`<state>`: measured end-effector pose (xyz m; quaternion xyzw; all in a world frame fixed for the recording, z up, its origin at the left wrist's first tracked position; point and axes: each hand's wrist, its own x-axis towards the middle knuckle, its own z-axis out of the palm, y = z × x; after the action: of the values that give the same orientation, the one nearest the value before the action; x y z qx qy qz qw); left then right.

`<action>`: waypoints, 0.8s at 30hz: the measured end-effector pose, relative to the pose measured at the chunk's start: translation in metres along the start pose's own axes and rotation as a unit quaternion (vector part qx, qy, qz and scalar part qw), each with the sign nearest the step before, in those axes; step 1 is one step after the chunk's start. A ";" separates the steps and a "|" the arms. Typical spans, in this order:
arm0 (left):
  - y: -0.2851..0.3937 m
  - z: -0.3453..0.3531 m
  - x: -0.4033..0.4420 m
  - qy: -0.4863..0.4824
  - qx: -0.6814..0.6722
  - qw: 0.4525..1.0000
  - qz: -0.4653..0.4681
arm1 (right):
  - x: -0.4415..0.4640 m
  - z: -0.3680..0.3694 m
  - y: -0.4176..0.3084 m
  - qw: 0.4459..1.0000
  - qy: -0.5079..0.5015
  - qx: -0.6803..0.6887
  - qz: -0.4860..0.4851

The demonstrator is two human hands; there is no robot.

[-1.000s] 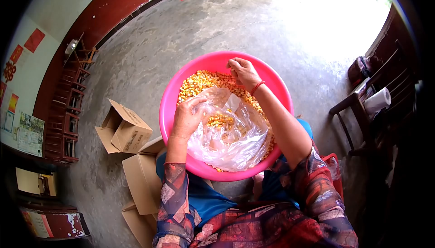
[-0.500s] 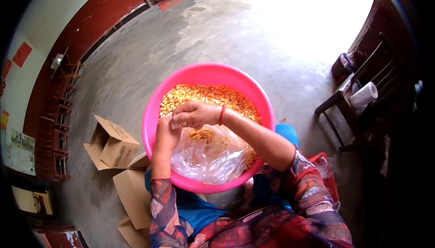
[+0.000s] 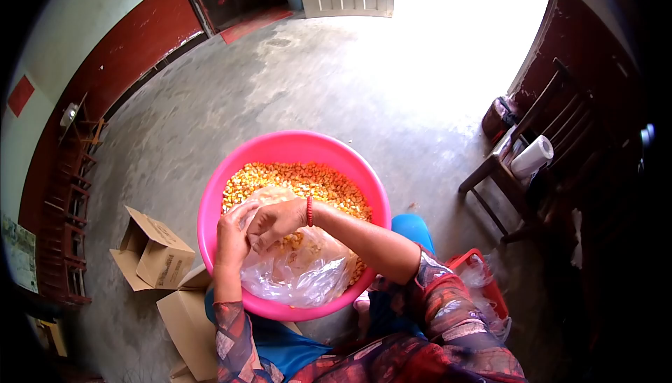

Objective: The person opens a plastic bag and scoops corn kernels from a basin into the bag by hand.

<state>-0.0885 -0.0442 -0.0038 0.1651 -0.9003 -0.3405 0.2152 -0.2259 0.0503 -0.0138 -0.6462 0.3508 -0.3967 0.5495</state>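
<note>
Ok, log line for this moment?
left hand: at plastic bag | right hand: beside left, above bag | pink basin: holds bag, corn kernels | grips: unclear

looks like a home: concrete floor [image 3: 168, 124], wooden chair [image 3: 514, 186], two-tone painted wall [image 3: 150, 30].

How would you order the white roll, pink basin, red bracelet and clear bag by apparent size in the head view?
1. Pink basin
2. Clear bag
3. White roll
4. Red bracelet
</note>
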 end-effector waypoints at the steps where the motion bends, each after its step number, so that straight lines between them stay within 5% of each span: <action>1: 0.001 0.000 0.000 0.004 -0.010 1.000 -0.019 | -0.001 0.001 -0.002 1.000 -0.027 -0.009 0.008; 7: 0.001 -0.002 0.000 -0.007 0.001 1.000 -0.030 | -0.003 -0.002 -0.003 0.998 -0.060 0.019 -0.031; 11: 0.009 -0.002 0.002 -0.025 -0.002 1.000 -0.017 | -0.015 -0.024 -0.003 0.988 0.096 0.109 -0.056; 13: 0.005 0.000 -0.001 -0.003 -0.011 1.000 -0.003 | -0.019 -0.033 -0.002 0.957 0.260 0.114 -0.053; 14: 0.005 -0.001 -0.001 -0.020 -0.021 0.998 -0.064 | -0.018 -0.038 0.007 0.941 0.322 0.085 -0.061; 17: 0.004 0.000 -0.001 -0.001 0.006 1.000 -0.017 | -0.027 -0.052 0.024 0.895 0.440 -0.060 -0.046; 19: 0.006 0.000 -0.001 -0.002 0.002 1.000 -0.010 | -0.030 -0.057 0.033 0.812 0.524 -0.255 -0.045; 24: 0.003 0.000 -0.001 -0.009 0.001 1.000 -0.020 | -0.029 -0.049 0.042 0.699 0.531 -0.478 0.006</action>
<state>-0.0877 -0.0415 -0.0016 0.1800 -0.8991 -0.3449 0.2006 -0.2831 0.0483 -0.0555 -0.5020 0.7307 -0.4496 -0.1089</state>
